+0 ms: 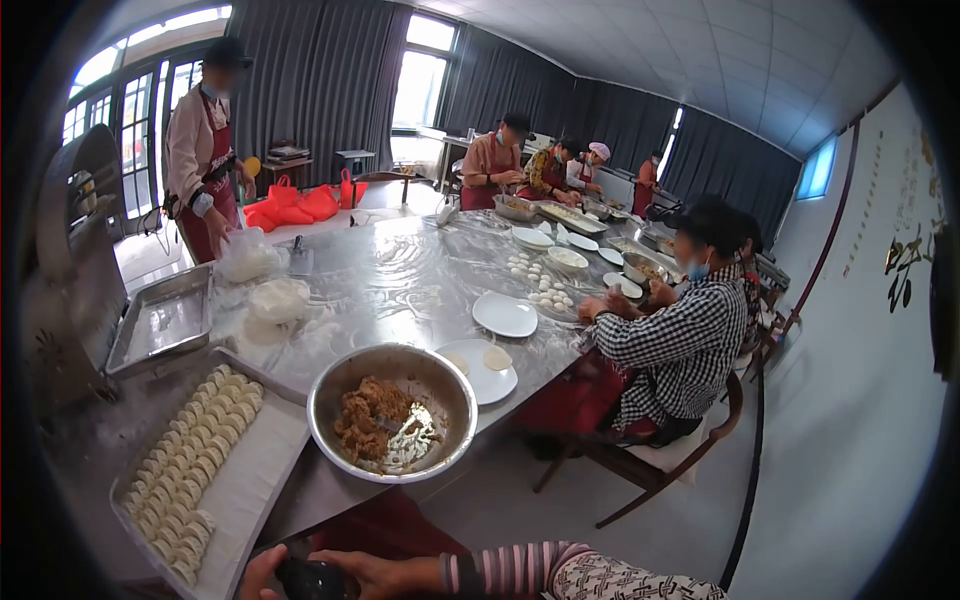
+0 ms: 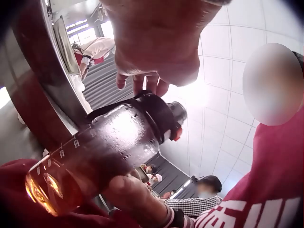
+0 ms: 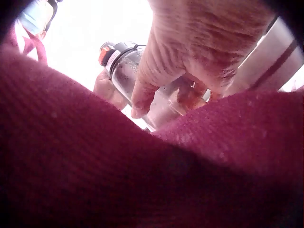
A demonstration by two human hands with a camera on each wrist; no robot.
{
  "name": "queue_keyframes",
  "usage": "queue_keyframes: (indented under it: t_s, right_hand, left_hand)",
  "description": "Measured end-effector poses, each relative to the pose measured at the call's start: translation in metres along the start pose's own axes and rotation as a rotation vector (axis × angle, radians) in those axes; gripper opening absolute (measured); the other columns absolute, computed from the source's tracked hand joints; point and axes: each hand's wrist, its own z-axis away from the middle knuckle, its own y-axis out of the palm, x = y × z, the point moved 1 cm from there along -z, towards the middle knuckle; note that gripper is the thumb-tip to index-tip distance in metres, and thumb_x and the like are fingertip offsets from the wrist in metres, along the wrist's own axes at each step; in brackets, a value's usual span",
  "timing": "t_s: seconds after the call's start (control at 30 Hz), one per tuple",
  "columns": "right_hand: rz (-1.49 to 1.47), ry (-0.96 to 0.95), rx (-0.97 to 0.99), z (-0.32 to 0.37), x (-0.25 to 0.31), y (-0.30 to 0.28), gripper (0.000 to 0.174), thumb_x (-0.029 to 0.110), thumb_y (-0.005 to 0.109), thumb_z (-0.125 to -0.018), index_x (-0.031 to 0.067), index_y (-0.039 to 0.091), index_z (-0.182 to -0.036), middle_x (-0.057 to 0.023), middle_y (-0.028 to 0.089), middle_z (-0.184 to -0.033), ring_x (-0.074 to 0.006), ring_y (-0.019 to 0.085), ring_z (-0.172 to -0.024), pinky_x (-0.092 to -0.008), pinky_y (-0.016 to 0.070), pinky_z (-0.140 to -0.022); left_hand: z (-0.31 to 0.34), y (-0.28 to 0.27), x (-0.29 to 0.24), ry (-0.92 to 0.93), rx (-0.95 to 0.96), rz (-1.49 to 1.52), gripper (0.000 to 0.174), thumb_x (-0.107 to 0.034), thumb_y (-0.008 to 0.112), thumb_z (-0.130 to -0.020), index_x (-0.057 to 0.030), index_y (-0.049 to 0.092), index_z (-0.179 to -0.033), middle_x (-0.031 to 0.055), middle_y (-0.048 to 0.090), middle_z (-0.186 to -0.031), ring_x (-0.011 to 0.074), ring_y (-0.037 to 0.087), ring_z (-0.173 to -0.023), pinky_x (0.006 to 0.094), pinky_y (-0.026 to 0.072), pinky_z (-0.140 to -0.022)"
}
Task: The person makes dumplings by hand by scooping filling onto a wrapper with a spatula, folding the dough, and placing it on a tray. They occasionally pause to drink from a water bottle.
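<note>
Low in the head view, close to the apron, both hands are at a clear water bottle [image 2: 109,142] with a black lid [image 1: 308,578]. A little amber liquid shows at the bottle's bottom in the left wrist view, and droplets cling to its wall. My right hand [image 3: 199,42] grips the bottle's body, its thumb [image 2: 124,185] along the side. My left hand [image 2: 156,42] holds the lid end, its fingers partly hidden behind the lid. The bottle lies tilted, a red catch [image 2: 177,134] beside its spout.
Ahead on the steel table [image 1: 390,250] stand a bowl of filling [image 1: 330,440], plates with dough wrappers [image 1: 497,358] and a dough lump [image 1: 280,300]. A tray of dumplings [image 1: 270,450] is at left. A seated person in checks [image 1: 680,340] works at right; others stand farther back.
</note>
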Motion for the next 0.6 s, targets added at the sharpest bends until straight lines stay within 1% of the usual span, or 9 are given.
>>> queue_keyframes:
  t_s: [0.03, 0.07, 0.1, 0.23, 0.33, 0.4, 0.43, 0.5, 0.6]
  right_hand:
    - [-0.003, 0.001, -0.001, -0.002, -0.002, 0.001, 0.087, 0.017, 0.088, -0.066, 0.0060, 0.037, -0.136, -0.0100, 0.056, -0.120, -0.0216, 0.052, -0.116, -0.0351, 0.0465, -0.095]
    - [0.191, -0.260, -0.029, -0.004, -0.003, 0.003, 0.087, 0.019, 0.088, -0.065, 0.0059, 0.039, -0.134, -0.0106, 0.056, -0.120, -0.0219, 0.052, -0.116, -0.0358, 0.0455, -0.096]
    - [0.384, -0.521, -0.058, -0.005, -0.003, 0.005, 0.086, 0.021, 0.089, -0.064, 0.0058, 0.040, -0.133, -0.0111, 0.056, -0.121, -0.0223, 0.052, -0.116, -0.0364, 0.0445, -0.097]
    - [0.391, -0.506, -0.050, -0.003, 0.001, 0.002, 0.084, 0.024, 0.090, -0.063, 0.0055, 0.044, -0.131, -0.0112, 0.056, -0.122, -0.0229, 0.053, -0.114, -0.0371, 0.0440, -0.097]
    - [0.408, -0.465, -0.014, -0.004, -0.001, 0.000, 0.083, 0.026, 0.090, -0.061, 0.0049, 0.047, -0.128, -0.0112, 0.057, -0.120, -0.0231, 0.054, -0.113, -0.0367, 0.0446, -0.096]
    - [0.427, -0.495, 0.035, -0.006, -0.002, 0.001, 0.083, 0.029, 0.092, -0.058, 0.0047, 0.049, -0.125, -0.0132, 0.058, -0.115, -0.0254, 0.056, -0.108, -0.0363, 0.0456, -0.092]
    - [0.422, -0.493, 0.030, -0.007, -0.005, 0.000, 0.083, 0.029, 0.092, -0.058, 0.0047, 0.049, -0.125, -0.0132, 0.058, -0.115, -0.0254, 0.056, -0.108, -0.0363, 0.0456, -0.092]
    - [0.450, -0.569, 0.010, -0.010, -0.012, -0.001, 0.080, 0.032, 0.091, -0.058, 0.0053, 0.051, -0.123, -0.0150, 0.058, -0.113, -0.0292, 0.056, -0.105, -0.0387, 0.0451, -0.091]
    - [0.487, -0.627, 0.034, -0.015, -0.018, -0.003, 0.077, 0.033, 0.088, -0.060, 0.0063, 0.052, -0.122, -0.0160, 0.057, -0.113, -0.0330, 0.054, -0.106, -0.0424, 0.0436, -0.091]
  left_hand:
    - [0.002, 0.002, 0.001, -0.118, 0.031, 0.147, 0.057, -0.042, 0.031, -0.102, 0.0050, 0.054, -0.124, 0.0198, 0.055, -0.127, 0.0328, 0.051, -0.120, 0.0410, 0.0371, -0.102]
    - [0.002, 0.003, 0.002, -0.236, 0.063, 0.294, 0.058, -0.044, 0.030, -0.102, 0.0046, 0.055, -0.123, 0.0187, 0.055, -0.127, 0.0311, 0.052, -0.119, 0.0400, 0.0379, -0.101]
    - [0.001, -0.005, 0.000, -0.228, 0.172, 0.225, 0.056, -0.044, 0.033, -0.101, 0.0036, 0.054, -0.124, 0.0170, 0.057, -0.124, 0.0276, 0.054, -0.115, 0.0373, 0.0403, -0.098]
    - [0.007, -0.007, 0.013, -0.190, 0.164, 0.222, 0.052, -0.042, 0.039, -0.100, 0.0027, 0.055, -0.122, 0.0146, 0.059, -0.116, 0.0265, 0.055, -0.110, 0.0349, 0.0409, -0.097]
    - [0.004, -0.016, 0.011, -0.190, 0.194, 0.195, 0.049, -0.042, 0.045, -0.098, 0.0005, 0.057, -0.121, 0.0116, 0.059, -0.105, 0.0239, 0.056, -0.099, 0.0327, 0.0428, -0.090]
    - [-0.003, -0.023, 0.001, -0.195, 0.292, 0.209, 0.039, -0.037, 0.055, -0.094, -0.0011, 0.059, -0.108, 0.0073, 0.054, -0.092, 0.0172, 0.051, -0.083, 0.0284, 0.0417, -0.076]
    - [-0.001, -0.027, 0.000, -0.199, 0.297, 0.211, 0.039, -0.037, 0.055, -0.094, -0.0011, 0.059, -0.108, 0.0073, 0.054, -0.092, 0.0172, 0.051, -0.083, 0.0284, 0.0417, -0.076]
    - [0.002, -0.037, 0.002, -0.345, 0.383, 0.207, 0.028, -0.028, 0.063, -0.089, -0.0019, 0.055, -0.094, 0.0026, 0.046, -0.079, 0.0125, 0.041, -0.069, 0.0263, 0.0357, -0.062]
    - [-0.007, -0.050, -0.008, -0.455, 0.562, 0.111, 0.023, -0.019, 0.066, -0.085, -0.0029, 0.050, -0.085, -0.0001, 0.039, -0.070, 0.0107, 0.037, -0.063, 0.0269, 0.0333, -0.056]
